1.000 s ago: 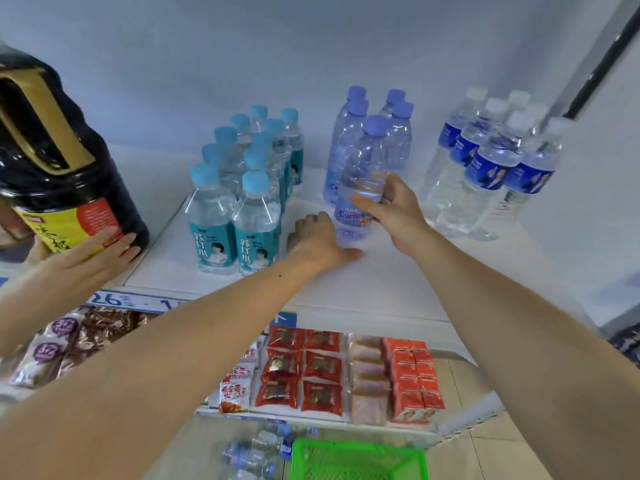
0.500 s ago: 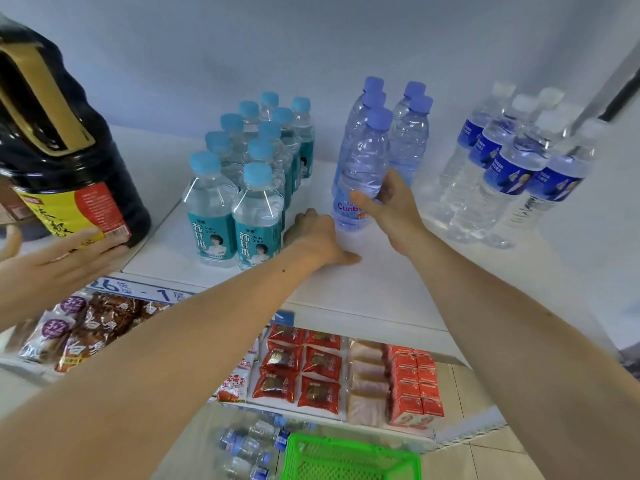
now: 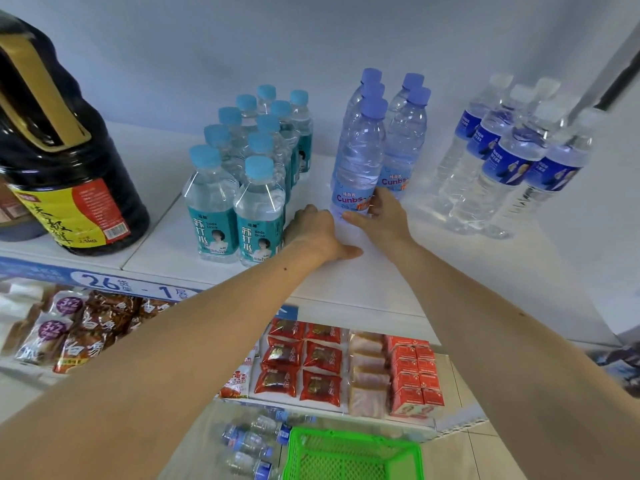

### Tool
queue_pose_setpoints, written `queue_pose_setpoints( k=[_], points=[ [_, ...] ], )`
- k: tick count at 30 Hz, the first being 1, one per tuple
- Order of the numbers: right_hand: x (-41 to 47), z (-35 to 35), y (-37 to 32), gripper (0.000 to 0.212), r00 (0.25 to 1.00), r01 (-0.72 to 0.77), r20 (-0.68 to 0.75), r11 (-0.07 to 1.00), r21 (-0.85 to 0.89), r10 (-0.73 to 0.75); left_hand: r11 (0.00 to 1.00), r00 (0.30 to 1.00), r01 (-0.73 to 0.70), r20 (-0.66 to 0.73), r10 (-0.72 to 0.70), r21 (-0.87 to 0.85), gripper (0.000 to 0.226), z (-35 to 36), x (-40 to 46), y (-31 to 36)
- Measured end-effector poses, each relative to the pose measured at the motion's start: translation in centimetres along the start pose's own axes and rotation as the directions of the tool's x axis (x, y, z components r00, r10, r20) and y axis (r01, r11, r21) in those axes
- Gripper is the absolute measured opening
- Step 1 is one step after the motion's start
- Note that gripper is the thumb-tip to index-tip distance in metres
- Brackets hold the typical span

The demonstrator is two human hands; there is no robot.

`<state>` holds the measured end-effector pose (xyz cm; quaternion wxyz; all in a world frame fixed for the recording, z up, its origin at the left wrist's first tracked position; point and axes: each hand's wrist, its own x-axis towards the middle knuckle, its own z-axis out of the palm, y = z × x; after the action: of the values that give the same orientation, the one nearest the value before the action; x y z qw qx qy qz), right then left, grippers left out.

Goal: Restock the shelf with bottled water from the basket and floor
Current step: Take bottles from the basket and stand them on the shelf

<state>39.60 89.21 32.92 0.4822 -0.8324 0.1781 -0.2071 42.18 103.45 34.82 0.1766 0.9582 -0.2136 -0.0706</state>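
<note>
while your right hand (image 3: 375, 216) holds the front cunbs bottle (image 3: 358, 161) low at its label, it stands upright on the shelf (image 3: 346, 282) - your left hand (image 3: 313, 233), fingers curled and holding nothing, rests just beside its base. more bottles (image 3: 252, 441) lie on the floor beside the green basket (image 3: 353, 455) - inside it is hard to see.

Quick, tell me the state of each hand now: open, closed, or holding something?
Left hand: closed, fingers curled, holding nothing, resting on the shelf.
Right hand: holding the front Cunbs bottle near its base.
</note>
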Motion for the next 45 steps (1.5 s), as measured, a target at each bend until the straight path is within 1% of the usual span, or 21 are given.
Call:
queue_pose_setpoints(
  k=[14,16,20,22,25,28,30,32,35,37,39,42,45],
  points=[
    [-0.2,0.9,-0.8,0.054,0.998,-0.043,-0.055,0.996,-0.083,0.039,0.998,1.000,-0.020,-0.004,0.020,0.065,0.094,0.7,0.6,-0.2],
    [-0.4,0.9,-0.8,0.058,0.997,-0.057,-0.067,0.992,-0.110,0.050,0.998,1.000,-0.030,-0.006,0.030,0.058,0.093,0.7,0.4,-0.3],
    [-2.0,-0.1,-0.5,0.079,0.989,-0.100,-0.114,0.992,-0.078,0.091,0.996,0.999,-0.054,-0.005,0.054,0.068,0.092,0.6,-0.1,-0.4],
    [-3.4,-1.4,-0.1,0.080,0.986,-0.095,-0.144,0.992,-0.078,0.084,0.997,0.998,-0.059,-0.016,0.060,0.055,0.087,0.4,-0.6,-0.3],
    [-5.9,-3.8,0.4,0.074,0.982,-0.082,-0.180,0.992,-0.098,0.064,0.996,0.994,-0.087,-0.063,0.090,0.035,0.076,0.5,-1.9,0.1],
    [-8.6,-6.6,0.9,0.061,0.974,-0.063,-0.223,0.993,-0.102,0.039,0.992,0.986,-0.121,-0.113,0.124,0.036,0.072,1.0,-4.2,1.2],
    [-10.6,-8.5,1.3,0.052,0.969,-0.043,-0.246,0.993,-0.105,0.016,0.988,0.977,-0.152,-0.153,0.151,0.005,0.070,1.5,-6.0,2.1],
    [-12.9,-10.2,1.8,0.045,0.965,-0.024,-0.262,0.993,-0.119,-0.008,0.982,0.965,-0.185,-0.194,0.175,-0.038,0.064,2.2,-8.4,3.4],
    [-16.6,-12.4,2.9,0.039,0.947,0.032,-0.312,0.986,-0.164,-0.083,0.965,0.930,-0.249,-0.301,0.212,-0.088,0.048,4.1,-12.7,5.3],
    [-19.1,-13.6,3.8,0.036,0.935,0.080,-0.323,0.974,-0.210,-0.147,0.950,0.894,-0.300,-0.373,0.249,-0.084,0.041,5.7,-15.6,6.3],
    [-21.3,-14.5,5.1,0.033,0.926,0.112,-0.324,0.962,-0.250,-0.192,0.937,0.866,-0.341,-0.413,0.281,-0.078,0.036,7.5,-18.3,6.9],
    [-24.4,-14.9,7.9,0.031,0.909,0.129,-0.354,0.956,-0.263,-0.220,0.932,0.872,-0.351,-0.395,0.290,-0.089,0.033,10.6,-21.2,6.8],
    [-27.4,-13.7,11.6,0.029,0.921,0.091,-0.349,0.968,-0.234,-0.171,0.943,0.915,-0.310,-0.308,0.262,-0.118,0.031,14.4,-23.0,5.6]
  ],
)
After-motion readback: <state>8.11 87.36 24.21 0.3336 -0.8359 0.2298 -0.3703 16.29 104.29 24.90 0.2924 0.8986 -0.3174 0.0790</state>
